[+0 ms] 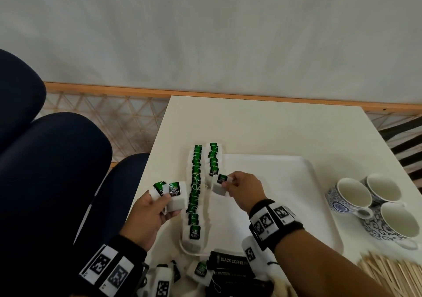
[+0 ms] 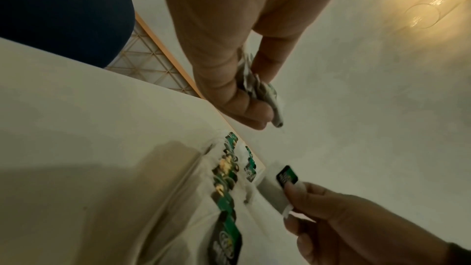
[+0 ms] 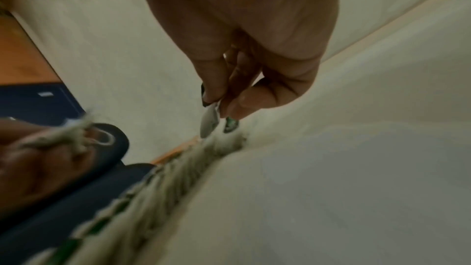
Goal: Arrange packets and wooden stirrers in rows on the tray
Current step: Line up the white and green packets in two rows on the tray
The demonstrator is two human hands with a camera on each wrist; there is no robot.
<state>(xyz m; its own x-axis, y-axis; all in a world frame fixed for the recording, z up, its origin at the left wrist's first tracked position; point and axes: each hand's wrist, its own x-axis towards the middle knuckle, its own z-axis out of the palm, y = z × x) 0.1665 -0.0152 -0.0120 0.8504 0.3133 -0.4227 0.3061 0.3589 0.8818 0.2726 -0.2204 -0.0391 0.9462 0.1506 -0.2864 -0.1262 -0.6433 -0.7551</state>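
Loose tea packets (image 1: 201,270) and black coffee sachets (image 1: 230,261): near counter edge, unsorted. Left hand (image 1: 146,214): grips spare tea bags (image 1: 174,193). Right hand (image 1: 245,189): pinches one tea bag (image 1: 220,185) at second row's (image 1: 213,159) end on tray (image 1: 296,182). Next, likely: set it overlapping, aligned. Stirrers (image 1: 388,271): untouched.

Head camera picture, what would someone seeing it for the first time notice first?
Probably the two rows of green tea bags along the left side of the white tray, with both hands above them. The right hand pinches one tea bag by the shorter row; the left hand holds a few more. Three blue-patterned cups stand right of the tray.
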